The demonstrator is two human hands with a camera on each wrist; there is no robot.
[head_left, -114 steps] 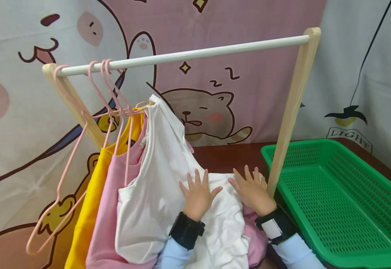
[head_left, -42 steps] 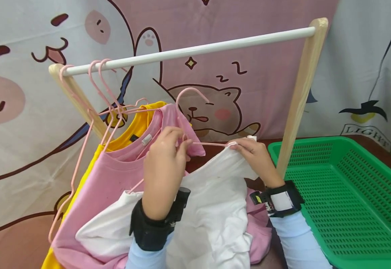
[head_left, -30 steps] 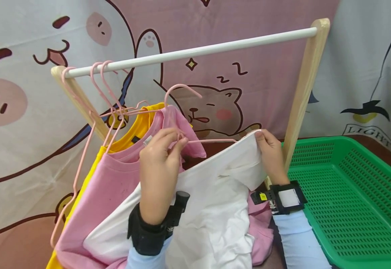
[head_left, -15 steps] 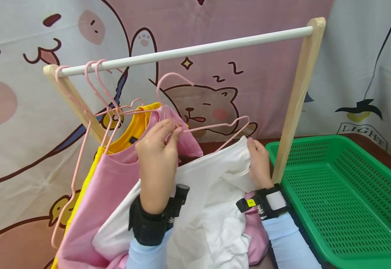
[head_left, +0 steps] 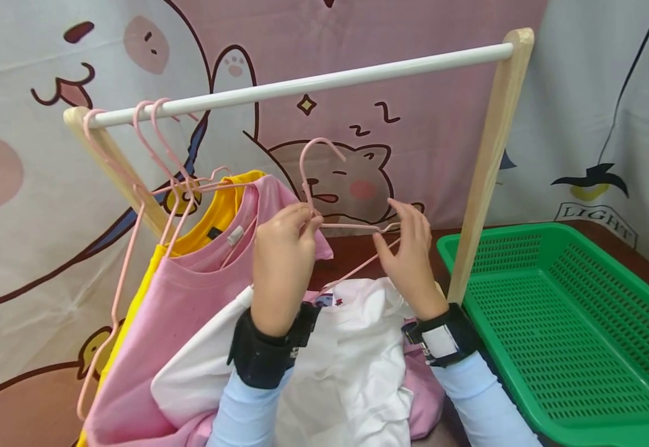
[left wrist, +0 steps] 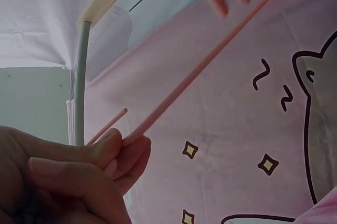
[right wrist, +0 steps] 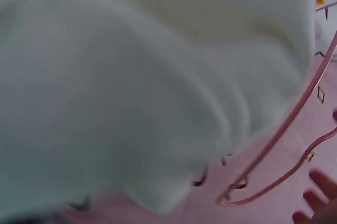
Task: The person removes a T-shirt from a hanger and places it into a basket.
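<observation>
While the left hand [head_left: 282, 267] pinches the hanger [head_left: 352, 226] at its neck, the hanger's long axis runs right, its far end beside the right hand [head_left: 411, 266], fingers spread, contact unclear; white shirt [head_left: 352, 360] below.

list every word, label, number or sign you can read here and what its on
"LIGHT": pale grey cloth backdrop, right.
"Z Z": pink cloth backdrop, above the sleeping brown cartoon cat.
Too small to read: white tag in the pink fabric shirt, black tag in the yellow fabric shirt, blue label by the white fabric garment.
</observation>
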